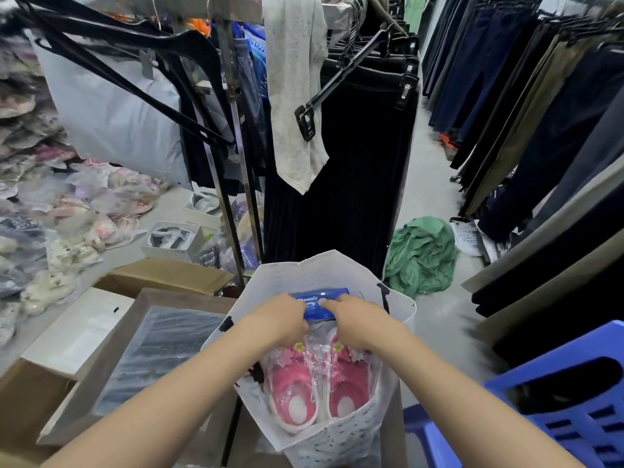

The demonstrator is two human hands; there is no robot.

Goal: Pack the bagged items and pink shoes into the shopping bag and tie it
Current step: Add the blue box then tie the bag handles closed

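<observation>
Where both hands meet inside the white shopping bag (304,268), left hand (280,319) and right hand (358,324) each grip the near edge of a blue packet (320,304), fingers curled. Pink shoes (293,383), in clear wrap, lie in the bag just below the wrists. Cardboard boxes (162,275) at left; blue plastic stool (574,417) at right; green cloth (422,255) on the grey floor (432,197) beyond; racks of dark trousers (354,163) line the aisle.

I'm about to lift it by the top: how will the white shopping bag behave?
The white shopping bag looks thin and its rim sags, so it is probably floppy. With the pink shoes and blue packet inside, it likely hangs bottom-heavy yet fairly light.
</observation>
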